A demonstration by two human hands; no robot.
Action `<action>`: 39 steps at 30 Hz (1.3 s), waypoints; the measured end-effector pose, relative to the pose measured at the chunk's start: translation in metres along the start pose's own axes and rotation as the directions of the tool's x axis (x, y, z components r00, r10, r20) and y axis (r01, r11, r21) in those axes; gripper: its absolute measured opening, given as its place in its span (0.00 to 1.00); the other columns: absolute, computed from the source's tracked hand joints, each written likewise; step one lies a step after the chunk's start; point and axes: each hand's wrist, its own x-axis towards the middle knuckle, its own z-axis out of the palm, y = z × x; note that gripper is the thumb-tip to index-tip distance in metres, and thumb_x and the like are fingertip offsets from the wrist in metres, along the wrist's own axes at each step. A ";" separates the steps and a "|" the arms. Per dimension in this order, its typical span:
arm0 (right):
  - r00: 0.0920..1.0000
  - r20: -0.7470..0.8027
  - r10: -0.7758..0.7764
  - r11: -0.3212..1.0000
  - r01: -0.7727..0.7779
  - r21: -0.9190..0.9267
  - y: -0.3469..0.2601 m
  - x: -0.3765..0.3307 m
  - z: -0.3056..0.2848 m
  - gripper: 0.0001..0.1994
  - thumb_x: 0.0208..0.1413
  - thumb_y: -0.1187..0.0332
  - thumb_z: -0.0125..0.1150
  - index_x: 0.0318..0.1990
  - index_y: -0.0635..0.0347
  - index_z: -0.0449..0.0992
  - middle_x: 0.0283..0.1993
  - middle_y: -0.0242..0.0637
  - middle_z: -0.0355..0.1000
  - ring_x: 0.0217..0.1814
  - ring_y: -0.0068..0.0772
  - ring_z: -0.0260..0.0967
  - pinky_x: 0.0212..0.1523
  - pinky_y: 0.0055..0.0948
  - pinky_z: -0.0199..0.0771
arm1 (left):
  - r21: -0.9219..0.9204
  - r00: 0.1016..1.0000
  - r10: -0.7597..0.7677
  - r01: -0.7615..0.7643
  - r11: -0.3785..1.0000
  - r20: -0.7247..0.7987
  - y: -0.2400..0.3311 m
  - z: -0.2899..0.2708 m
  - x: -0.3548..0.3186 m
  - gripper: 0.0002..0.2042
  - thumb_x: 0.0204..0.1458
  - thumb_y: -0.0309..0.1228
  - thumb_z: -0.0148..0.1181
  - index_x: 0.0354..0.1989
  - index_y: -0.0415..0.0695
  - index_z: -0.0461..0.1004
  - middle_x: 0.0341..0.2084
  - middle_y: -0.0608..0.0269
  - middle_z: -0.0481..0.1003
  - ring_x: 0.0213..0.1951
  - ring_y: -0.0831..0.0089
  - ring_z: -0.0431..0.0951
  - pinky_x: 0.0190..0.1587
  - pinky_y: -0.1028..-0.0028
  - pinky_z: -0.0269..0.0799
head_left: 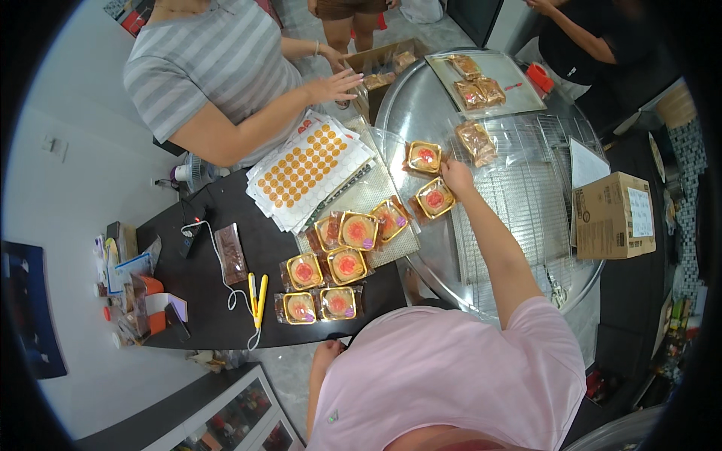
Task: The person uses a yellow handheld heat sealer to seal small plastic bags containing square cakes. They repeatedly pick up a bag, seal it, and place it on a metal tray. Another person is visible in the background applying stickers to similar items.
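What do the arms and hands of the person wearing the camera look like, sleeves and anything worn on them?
The person wears a pale pink short-sleeved T-shirt; the sleeves end near the upper arm, leaving both forearms bare. The right hand and left hand are bare, with no gloves. No watch, bracelet or ring shows on either, though the picture is too small to rule out a thin ring on the fingers.

right hand (456, 177) fingertips hidden behind packed cake (435, 198), grip unclear. left hand (328, 355) partly tucked under table edge (248, 342). clutter (131, 289) far left too small to tell.
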 end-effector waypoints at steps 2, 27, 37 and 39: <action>0.993 0.105 -0.051 0.976 0.072 -0.205 0.002 0.018 -0.005 0.16 0.52 0.57 0.56 0.32 0.64 0.76 0.29 0.49 0.75 0.31 0.50 0.74 0.36 0.41 0.74 | 0.211 0.988 -0.016 -0.017 0.977 0.151 -0.077 0.012 0.045 0.25 0.59 0.48 0.47 0.51 0.37 0.68 0.39 0.45 0.75 0.41 0.57 0.77 0.41 0.64 0.74; 0.916 0.388 0.103 0.944 0.033 -0.327 -0.093 0.309 -0.111 0.19 0.47 0.68 0.60 0.49 0.62 0.71 0.37 0.47 0.75 0.32 0.43 0.74 0.35 0.45 0.73 | -0.905 0.921 -0.381 -0.230 -0.357 -0.084 -0.091 0.023 0.090 0.35 0.55 0.62 0.34 0.61 0.45 0.58 0.55 0.52 0.65 0.57 0.52 0.64 0.52 0.41 0.62; 0.779 0.584 0.229 0.935 -0.009 -0.354 -0.125 0.325 -0.104 0.24 0.50 0.68 0.58 0.56 0.56 0.65 0.29 0.48 0.75 0.29 0.44 0.74 0.29 0.46 0.73 | -0.923 0.544 -0.837 -0.352 -0.155 -0.067 -0.017 0.001 0.117 0.34 0.56 0.56 0.30 0.58 0.39 0.62 0.55 0.48 0.65 0.57 0.51 0.65 0.58 0.49 0.60; 0.808 0.548 0.216 0.949 -0.041 -0.314 -0.111 0.337 -0.094 0.26 0.50 0.68 0.58 0.58 0.55 0.63 0.29 0.49 0.75 0.28 0.44 0.74 0.29 0.46 0.73 | -0.928 0.483 -0.875 -0.340 -0.152 -0.034 -0.021 0.001 0.121 0.34 0.57 0.56 0.30 0.58 0.38 0.62 0.55 0.47 0.65 0.57 0.51 0.65 0.58 0.50 0.61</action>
